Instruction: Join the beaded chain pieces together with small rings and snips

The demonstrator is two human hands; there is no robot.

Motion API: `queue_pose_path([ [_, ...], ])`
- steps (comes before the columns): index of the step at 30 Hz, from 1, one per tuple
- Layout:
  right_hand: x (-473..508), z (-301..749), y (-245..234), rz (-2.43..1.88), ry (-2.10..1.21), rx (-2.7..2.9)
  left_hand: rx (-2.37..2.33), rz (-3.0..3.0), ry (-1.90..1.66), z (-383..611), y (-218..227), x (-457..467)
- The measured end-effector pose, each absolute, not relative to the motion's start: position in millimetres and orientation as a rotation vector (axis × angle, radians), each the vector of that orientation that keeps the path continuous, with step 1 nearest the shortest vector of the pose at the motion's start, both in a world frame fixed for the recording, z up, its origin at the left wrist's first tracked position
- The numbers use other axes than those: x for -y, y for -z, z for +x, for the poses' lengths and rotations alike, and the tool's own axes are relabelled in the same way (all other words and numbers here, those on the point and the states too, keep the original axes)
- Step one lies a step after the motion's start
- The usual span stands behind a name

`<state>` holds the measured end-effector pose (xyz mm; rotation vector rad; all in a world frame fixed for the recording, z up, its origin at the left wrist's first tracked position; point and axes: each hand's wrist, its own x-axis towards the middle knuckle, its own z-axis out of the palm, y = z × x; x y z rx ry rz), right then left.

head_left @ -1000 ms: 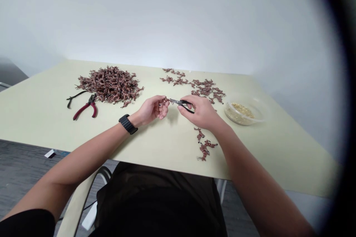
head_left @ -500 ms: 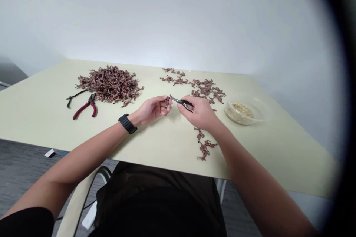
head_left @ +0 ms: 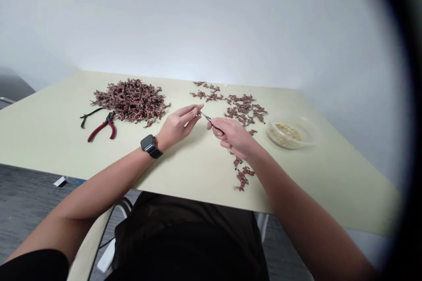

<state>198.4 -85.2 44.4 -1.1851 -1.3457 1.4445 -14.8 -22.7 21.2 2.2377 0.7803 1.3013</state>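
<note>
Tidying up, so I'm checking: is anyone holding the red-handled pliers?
No, the red-handled pliers lie untouched on the table, while the right hand holds small pliers.

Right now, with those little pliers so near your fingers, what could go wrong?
The small pliers in the right hand point toward the left hand, with their tip right by its fingertips, so a slip might poke them. The right hand is also close to the scattered reddish-brown pieces, so a careless move could knock some of them out of place.
</note>
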Motion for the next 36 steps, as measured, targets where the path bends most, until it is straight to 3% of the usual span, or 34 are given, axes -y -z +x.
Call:
queue_pose_path([
  [3,83.4,202.6,-44.0,-1.197,-1.316,1.422,-0.793,2.054,-1.308,-12.7,-24.4,22.5],
  [9,75.9,214.7,-39.4,-1.331,-0.495,1.818,-0.600,1.295,-0.927,-10.5,-24.2,17.4],
  [17,74.7,217.6,-34.8,-1.295,-0.246,1.998,-0.569,1.097,-0.747,-14.6,-26.4,15.1],
  [29,78.5,213.2,-40.7,-1.320,-0.422,1.946,-0.571,1.295,-0.795,-10.9,-23.1,20.2],
  [32,81.4,208.5,-42.6,-1.320,-0.708,1.810,-0.659,1.672,-0.977,-10.4,-23.7,24.9],
  [36,84.9,205.7,-47.3,-1.233,-1.322,1.521,-0.802,2.182,-1.214,-17.2,-29.0,23.4],
])
